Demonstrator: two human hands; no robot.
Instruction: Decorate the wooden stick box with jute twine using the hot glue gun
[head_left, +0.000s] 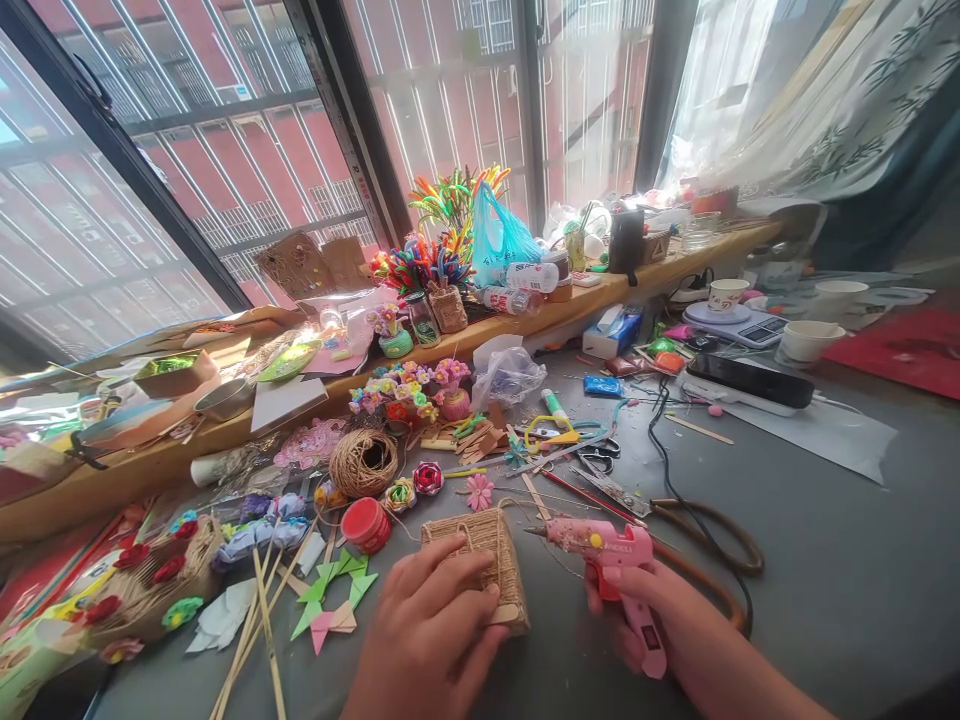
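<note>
A small box wrapped in brown twine (510, 570) sits on the grey table, with a flat wooden strip along its near edge. My left hand (431, 630) grips it, fingers bent over the top and the thumb hidden from sight. In my right hand (637, 610) is a pink hot glue gun (600, 540), a finger by its red trigger. The nozzle points left, just beside the box and apart from it. A loose end of twine trails from the box's far side.
Beyond my left hand lie a twine ball (364, 463), a red tub (365, 525) and a folded paper star (334, 595). Thin sticks (262, 630) cross at the left. Scissors (598, 457), a black cable (664, 450) and a phone (750, 381) lie to the right.
</note>
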